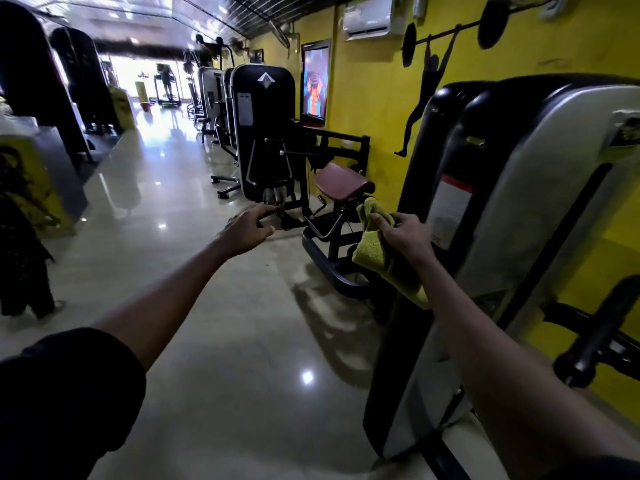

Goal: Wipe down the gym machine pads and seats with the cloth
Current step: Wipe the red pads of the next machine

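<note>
The right hand (405,237) grips the cloth (372,247), a yellow-green towel. The fingers are curled round its bunched top and the loose end hangs below the wrist. Held this way the cloth is off the floor (207,306) and ready to be pressed flat on a pad. It touches no machine at this moment. It hangs in the air just beside the front edge of the near machine's cover (519,202).

The dark red seat (341,183) of the next machine (263,133) stands ahead by the yellow wall (374,98). It looks like the next surface to wipe, and nothing is on it.

The left hand (247,228) holds nothing. Its fingers are spread and loosely bent, palm down. It seems to hang short of that machine's base frame, though the blur makes contact hard to rule out. The arm is stretched nearly straight forward, probably for balance or to reach for the frame.

The right arm is also extended, wrist raised, the back of the hand toward the camera. Another person (20,237) stands at the left edge of the floor.
</note>
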Demonstrator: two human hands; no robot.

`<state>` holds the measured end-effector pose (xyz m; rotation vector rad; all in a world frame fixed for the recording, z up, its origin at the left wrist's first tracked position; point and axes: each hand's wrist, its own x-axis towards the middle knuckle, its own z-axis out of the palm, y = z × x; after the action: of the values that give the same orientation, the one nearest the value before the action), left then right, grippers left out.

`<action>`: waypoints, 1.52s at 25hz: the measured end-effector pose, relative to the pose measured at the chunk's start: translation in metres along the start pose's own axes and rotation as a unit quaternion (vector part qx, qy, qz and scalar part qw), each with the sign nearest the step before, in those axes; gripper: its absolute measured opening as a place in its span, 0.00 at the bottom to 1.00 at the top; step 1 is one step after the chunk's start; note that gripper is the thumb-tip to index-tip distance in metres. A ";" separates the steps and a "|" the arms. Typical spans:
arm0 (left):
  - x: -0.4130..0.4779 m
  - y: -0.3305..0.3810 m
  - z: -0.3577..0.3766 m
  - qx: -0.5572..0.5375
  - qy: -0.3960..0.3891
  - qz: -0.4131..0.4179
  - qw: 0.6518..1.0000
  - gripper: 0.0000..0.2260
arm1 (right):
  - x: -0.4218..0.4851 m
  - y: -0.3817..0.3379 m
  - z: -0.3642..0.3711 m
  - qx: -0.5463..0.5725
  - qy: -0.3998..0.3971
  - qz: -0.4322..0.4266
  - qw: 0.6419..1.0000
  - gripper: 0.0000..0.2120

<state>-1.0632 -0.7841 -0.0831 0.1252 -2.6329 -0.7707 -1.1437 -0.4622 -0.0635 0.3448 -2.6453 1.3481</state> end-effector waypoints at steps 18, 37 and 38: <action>0.392 -0.162 0.072 -0.039 -0.029 0.053 0.997 0.23 | 0.378 0.014 0.128 -0.088 0.109 0.058 0.988 0.29; 0.885 -0.351 0.141 -0.051 -0.074 0.099 0.991 0.25 | 0.837 0.045 0.282 -0.106 0.189 0.069 0.974 0.27; 0.912 -0.356 0.149 -0.050 -0.085 0.100 0.990 0.25 | 0.864 0.049 0.287 -0.104 0.190 0.080 0.973 0.27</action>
<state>-1.9679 -1.1860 -0.0744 -0.2379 -2.7040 -0.8739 -1.9972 -0.7838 -0.0634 -0.1431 -2.4930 1.0339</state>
